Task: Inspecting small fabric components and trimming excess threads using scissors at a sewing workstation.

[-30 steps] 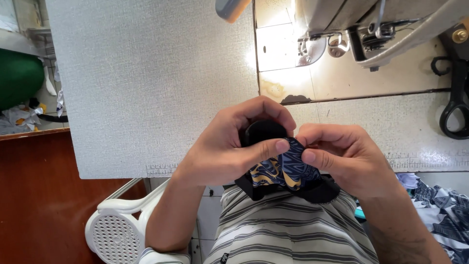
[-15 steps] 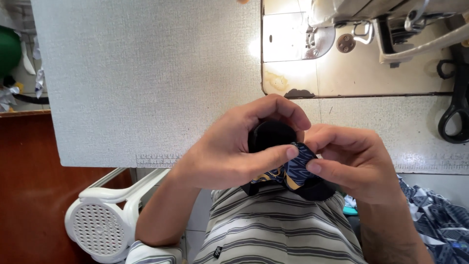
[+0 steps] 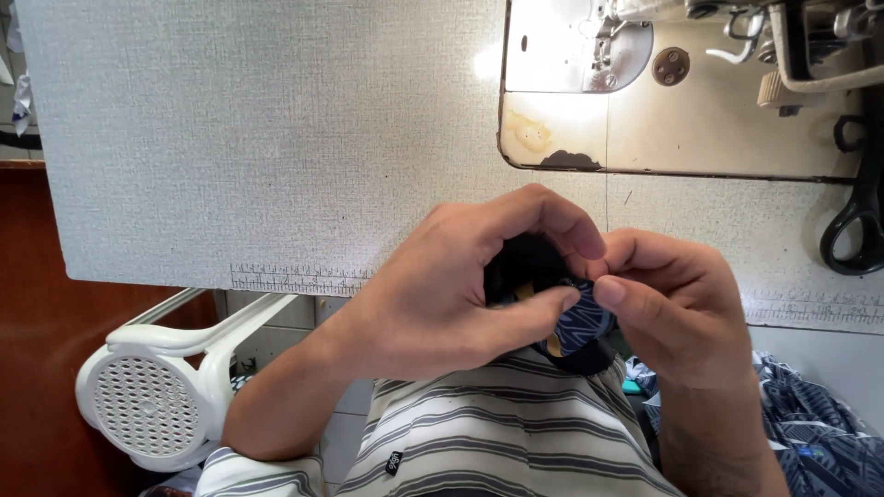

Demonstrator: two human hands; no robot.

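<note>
My left hand [image 3: 460, 285] and my right hand [image 3: 677, 304] meet in front of my chest, just below the near edge of the grey sewing table [image 3: 276, 138]. Both pinch a small dark fabric piece [image 3: 580, 322] with a blue and yellow pattern. The thumbs and forefingers press together on its top edge. Most of the fabric is hidden behind my fingers. Below the hands is my grey striped shirt [image 3: 497, 442].
A sewing machine [image 3: 700, 83] stands on the table at the upper right. Black scissors [image 3: 861, 216] lie at the right edge. A white plastic chair [image 3: 157, 396] is at the lower left, and dark patterned cloth [image 3: 810, 433] lies at the lower right.
The view has shifted, so the machine and table sit differently in frame. My hands stay together on the fabric, with the fingers closing more over it so less pattern shows.
</note>
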